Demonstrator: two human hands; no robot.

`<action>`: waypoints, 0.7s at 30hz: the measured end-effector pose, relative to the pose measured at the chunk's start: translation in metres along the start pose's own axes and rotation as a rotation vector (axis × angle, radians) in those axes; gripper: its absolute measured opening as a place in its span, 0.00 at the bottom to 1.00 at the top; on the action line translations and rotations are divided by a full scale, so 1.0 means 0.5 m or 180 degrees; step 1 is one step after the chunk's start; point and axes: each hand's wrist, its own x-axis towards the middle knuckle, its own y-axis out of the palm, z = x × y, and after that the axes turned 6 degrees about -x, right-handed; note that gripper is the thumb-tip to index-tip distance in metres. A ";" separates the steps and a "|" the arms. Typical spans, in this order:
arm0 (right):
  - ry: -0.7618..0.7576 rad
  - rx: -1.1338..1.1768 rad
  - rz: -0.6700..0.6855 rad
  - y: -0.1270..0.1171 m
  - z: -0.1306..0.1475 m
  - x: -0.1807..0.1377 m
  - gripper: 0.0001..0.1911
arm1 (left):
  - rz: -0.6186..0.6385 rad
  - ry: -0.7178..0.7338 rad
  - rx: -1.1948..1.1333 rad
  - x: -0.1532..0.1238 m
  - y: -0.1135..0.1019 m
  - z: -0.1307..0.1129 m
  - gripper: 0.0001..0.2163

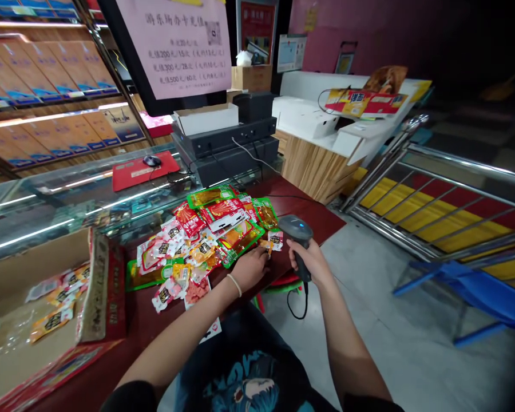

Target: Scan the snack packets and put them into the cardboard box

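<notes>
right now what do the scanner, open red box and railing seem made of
The scanner in the right hand: probably matte plastic; dark, smooth shell. The open red box: likely cardboard, dull tan inside, printed outside. The railing: apparently polished metal; bright streaked reflections.

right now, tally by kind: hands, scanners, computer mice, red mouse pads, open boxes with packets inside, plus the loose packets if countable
Left hand, right hand: 2
Scanner: 1
Computer mouse: 1
Red mouse pad: 1
Open box: 1
Total: 6, leaving out the loose packets: too overlapped to count
</notes>
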 end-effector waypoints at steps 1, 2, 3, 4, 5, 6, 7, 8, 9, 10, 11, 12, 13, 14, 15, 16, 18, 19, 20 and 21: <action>-0.0009 0.0000 0.0013 0.003 0.002 0.000 0.23 | -0.0039 -0.0042 -0.0056 -0.003 -0.005 0.000 0.15; -0.0023 -0.0007 0.0038 0.006 0.005 0.000 0.23 | -0.0106 -0.0079 -0.0117 -0.006 -0.011 0.000 0.15; -0.0042 -0.0023 0.0070 0.009 0.008 0.000 0.22 | -0.0197 -0.0104 -0.0175 -0.011 -0.019 0.000 0.14; -0.0062 -0.0043 0.0100 0.013 0.012 0.000 0.22 | -0.0309 -0.0116 -0.0223 -0.016 -0.028 0.000 0.13; -0.0086 -0.0060 0.0123 0.018 0.016 -0.001 0.22 | -0.0431 -0.0121 -0.0259 -0.023 -0.039 0.000 0.13; -0.0103 -0.0076 0.0146 0.023 0.020 -0.001 0.21 | -0.0563 -0.0133 -0.0288 -0.030 -0.052 0.001 0.12; -0.0112 -0.0097 0.0169 0.030 0.025 -0.002 0.21 | -0.0687 -0.0157 -0.0317 -0.038 -0.065 0.003 0.12; -0.0113 -0.0121 0.0192 0.037 0.030 -0.003 0.22 | -0.0807 -0.0193 -0.0349 -0.048 -0.080 0.005 0.12; -0.0114 -0.0143 0.0223 0.046 0.036 -0.003 0.22 | -0.0922 -0.0227 -0.0385 -0.058 -0.096 0.008 0.12; -0.0121 -0.0167 0.0279 0.057 0.043 -0.003 0.22 | -0.1031 -0.0256 -0.0423 -0.070 -0.112 0.012 0.11; -0.0139 -0.0191 0.0352 0.069 0.050 -0.003 0.22 | -0.1135 -0.0279 -0.0454 -0.084 -0.129 0.017 0.11; -0.0167 -0.0207 0.0443 0.084 0.057 -0.003 0.22 | -0.1241 -0.0304 -0.0468 -0.098 -0.147 0.023 0.11; -0.0203 -0.0216 0.0543 0.100 0.065 -0.001 0.21 | -0.1342 -0.0331 -0.0464 -0.113 -0.164 0.028 0.11; -0.0242 -0.0226 0.0646 0.118 0.072 0.000 0.21 | -0.1451 -0.0370 -0.0439 -0.130 -0.182 0.035 0.10; -0.0291 -0.0248 0.0738 0.137 0.080 0.002 0.20 | -0.1568 -0.0421 -0.0398 -0.147 -0.201 0.041 0.10; -0.0354 -0.0288 0.0821 0.158 0.087 0.005 0.19 | -0.1691 -0.0479 -0.0350 -0.166 -0.219 0.046 0.10; -0.0512 -0.0438 0.1002 0.203 0.101 0.007 0.18 | -0.1930 -0.0602 -0.0257 -0.207 -0.257 0.057 0.09; -0.0591 -0.0526 0.1093 0.227 0.108 0.007 0.18 | -0.2036 -0.0677 -0.0207 -0.230 -0.276 0.061 0.09; -0.0646 -0.0606 0.1199 0.251 0.115 0.006 0.18 | -0.2137 -0.0766 -0.0151 -0.255 -0.294 0.066 0.09; -0.0680 -0.0663 0.1313 0.276 0.123 0.003 0.19 | -0.2231 -0.0858 -0.0096 -0.281 -0.312 0.071 0.09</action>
